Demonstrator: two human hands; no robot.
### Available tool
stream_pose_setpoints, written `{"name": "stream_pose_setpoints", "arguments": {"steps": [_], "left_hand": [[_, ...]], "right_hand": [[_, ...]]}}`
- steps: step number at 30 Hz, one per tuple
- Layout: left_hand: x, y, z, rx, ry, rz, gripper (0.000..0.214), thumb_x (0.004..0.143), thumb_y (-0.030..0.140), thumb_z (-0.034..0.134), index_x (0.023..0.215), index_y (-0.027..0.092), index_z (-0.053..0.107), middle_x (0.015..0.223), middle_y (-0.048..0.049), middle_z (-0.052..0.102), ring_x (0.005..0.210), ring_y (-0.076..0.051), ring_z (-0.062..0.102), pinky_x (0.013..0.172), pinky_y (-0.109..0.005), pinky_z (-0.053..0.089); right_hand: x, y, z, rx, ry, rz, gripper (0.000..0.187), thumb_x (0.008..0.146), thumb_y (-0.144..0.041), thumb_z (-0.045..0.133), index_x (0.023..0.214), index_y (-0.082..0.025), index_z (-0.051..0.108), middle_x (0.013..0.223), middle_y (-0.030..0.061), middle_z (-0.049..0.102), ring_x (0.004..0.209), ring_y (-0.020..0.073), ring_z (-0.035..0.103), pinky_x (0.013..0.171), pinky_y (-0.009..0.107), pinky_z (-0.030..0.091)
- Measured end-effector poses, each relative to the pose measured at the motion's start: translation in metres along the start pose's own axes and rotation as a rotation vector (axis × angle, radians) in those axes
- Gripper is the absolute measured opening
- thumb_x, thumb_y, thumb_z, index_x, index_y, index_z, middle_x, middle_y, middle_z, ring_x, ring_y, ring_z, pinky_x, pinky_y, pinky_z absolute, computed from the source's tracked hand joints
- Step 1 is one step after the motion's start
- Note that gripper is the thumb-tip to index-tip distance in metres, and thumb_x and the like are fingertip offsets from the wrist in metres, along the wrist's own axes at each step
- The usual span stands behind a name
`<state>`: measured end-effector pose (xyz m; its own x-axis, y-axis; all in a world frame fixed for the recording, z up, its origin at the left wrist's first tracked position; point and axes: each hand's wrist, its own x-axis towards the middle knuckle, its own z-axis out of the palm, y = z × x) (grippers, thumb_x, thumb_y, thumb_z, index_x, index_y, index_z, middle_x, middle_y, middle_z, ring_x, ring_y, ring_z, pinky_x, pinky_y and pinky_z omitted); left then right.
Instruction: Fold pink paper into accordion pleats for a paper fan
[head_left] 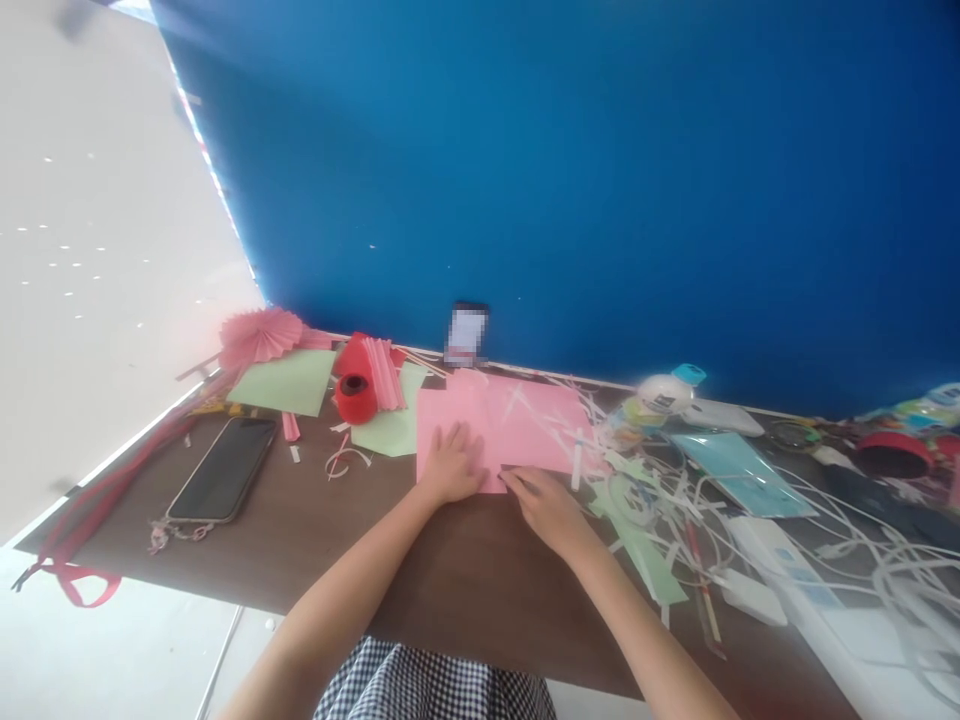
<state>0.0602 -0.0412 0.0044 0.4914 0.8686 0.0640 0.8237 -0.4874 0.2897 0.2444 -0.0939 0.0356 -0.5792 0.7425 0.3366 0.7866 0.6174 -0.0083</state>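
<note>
A pink paper sheet (525, 405) lies on the brown table in front of me, with more pink paper along its left part. My left hand (452, 465) rests flat on that left part, fingers spread. At the sheet's near edge, my right hand (546, 508) is closed in a pinch around a thin dark pen-like tool (516, 478), whose tip touches or nearly touches the paper. The tool's exact kind is too blurred to tell. Thin white paper strips (517, 403) lie across the pink sheet.
Left stand a black phone (223, 470), green paper (285, 382), a pink pleated fan (261, 336) and a red roll (355, 397). Another phone (466, 335) leans on the blue wall (562, 200). Tangled white cables (847, 545), green scraps (645, 550) and a teal packet (742, 472) crowd the right.
</note>
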Motion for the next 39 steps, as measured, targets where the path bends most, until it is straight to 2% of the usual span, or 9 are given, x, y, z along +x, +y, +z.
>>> {"name": "stream_pose_setpoints", "arguments": {"steps": [6, 9, 13, 17, 21, 26, 31, 34, 39], "left_hand": [[0.0, 0.001, 0.0, -0.004, 0.002, -0.005, 0.058, 0.082, 0.048, 0.032, 0.133, 0.021, 0.028, 0.144, -0.0128, 0.019, 0.133, -0.027, 0.009, 0.105, -0.051, 0.005], [-0.001, 0.002, -0.005, -0.011, -0.006, 0.01, 0.064, 0.079, 0.054, 0.035, 0.133, 0.02, 0.029, 0.144, -0.0144, 0.018, 0.133, -0.029, 0.007, 0.104, -0.054, 0.005], [-0.004, 0.004, -0.013, -0.026, -0.01, 0.079, 0.078, 0.066, 0.066, 0.047, 0.13, 0.023, 0.033, 0.143, -0.0134, 0.019, 0.131, -0.035, 0.008, 0.1, -0.06, 0.004], [-0.008, 0.006, -0.019, -0.05, 0.03, 0.13, 0.062, 0.068, 0.061, 0.05, 0.118, 0.025, 0.047, 0.136, -0.0094, 0.033, 0.128, -0.034, 0.02, 0.1, -0.06, 0.007], [-0.008, 0.007, -0.021, -0.035, 0.106, 0.206, 0.03, 0.082, 0.042, 0.042, 0.099, 0.024, 0.059, 0.118, -0.0052, 0.052, 0.114, -0.024, 0.041, 0.1, -0.046, 0.023], [-0.003, 0.006, -0.02, 0.006, 0.087, 0.135, 0.038, 0.089, 0.029, 0.025, 0.085, 0.017, 0.06, 0.084, -0.008, 0.063, 0.082, -0.018, 0.057, 0.076, -0.03, 0.041], [-0.003, 0.005, -0.018, -0.075, 0.127, -0.014, 0.032, 0.087, 0.029, 0.032, 0.083, 0.02, 0.062, 0.082, -0.0045, 0.066, 0.077, -0.018, 0.059, 0.069, -0.027, 0.042], [-0.004, 0.006, -0.019, -0.143, 0.132, -0.064, 0.027, 0.083, 0.029, 0.038, 0.085, 0.022, 0.064, 0.084, -0.0024, 0.066, 0.081, -0.018, 0.059, 0.071, -0.026, 0.042], [-0.004, 0.006, -0.021, -0.185, 0.135, -0.085, 0.025, 0.079, 0.028, 0.041, 0.087, 0.024, 0.065, 0.087, -0.0013, 0.066, 0.085, -0.018, 0.057, 0.073, -0.026, 0.043]], "right_hand": [[-0.023, -0.011, -0.02, 0.127, -0.081, -0.01, 0.035, 0.08, -0.006, 0.035, 0.101, -0.02, 0.059, 0.091, 0.0072, 0.063, 0.084, 0.0188, 0.059, 0.076, 0.032, 0.049], [-0.024, -0.007, -0.025, 0.235, -0.117, 0.127, 0.025, 0.084, -0.018, 0.039, 0.096, -0.026, 0.059, 0.088, 0.0023, 0.063, 0.076, 0.0164, 0.06, 0.069, 0.029, 0.049], [-0.014, 0.01, -0.022, 0.236, -0.044, 0.387, 0.018, 0.082, -0.031, 0.044, 0.093, -0.025, 0.057, 0.076, 0.0007, 0.06, 0.059, 0.0144, 0.056, 0.055, 0.027, 0.046], [0.002, 0.025, -0.006, 0.086, -0.002, 0.546, 0.021, 0.075, -0.04, 0.051, 0.083, -0.022, 0.055, 0.078, 0.0014, 0.055, 0.058, 0.0144, 0.053, 0.049, 0.025, 0.04], [0.01, 0.035, 0.014, -0.009, 0.07, 0.546, 0.03, 0.072, -0.025, 0.051, 0.101, -0.02, 0.052, 0.099, 0.0079, 0.053, 0.079, 0.0205, 0.056, 0.059, 0.029, 0.043], [0.009, 0.041, 0.026, 0.033, 0.225, 0.486, 0.036, 0.07, -0.016, 0.045, 0.106, -0.015, 0.049, 0.1, 0.0117, 0.051, 0.094, 0.0259, 0.05, 0.077, 0.039, 0.043], [0.005, 0.038, 0.025, 0.145, 0.389, 0.49, 0.022, 0.078, -0.024, 0.043, 0.098, -0.017, 0.052, 0.092, 0.0102, 0.053, 0.087, 0.023, 0.052, 0.074, 0.037, 0.045], [0.001, 0.037, 0.026, 0.032, 0.306, 0.484, 0.017, 0.08, -0.023, 0.042, 0.085, -0.017, 0.057, 0.098, 0.0122, 0.053, 0.093, 0.0255, 0.05, 0.079, 0.041, 0.042], [-0.003, 0.038, 0.027, -0.072, 0.155, 0.649, 0.014, 0.077, -0.027, 0.049, 0.079, -0.015, 0.056, 0.078, 0.0087, 0.054, 0.075, 0.0231, 0.053, 0.068, 0.038, 0.043]]}}
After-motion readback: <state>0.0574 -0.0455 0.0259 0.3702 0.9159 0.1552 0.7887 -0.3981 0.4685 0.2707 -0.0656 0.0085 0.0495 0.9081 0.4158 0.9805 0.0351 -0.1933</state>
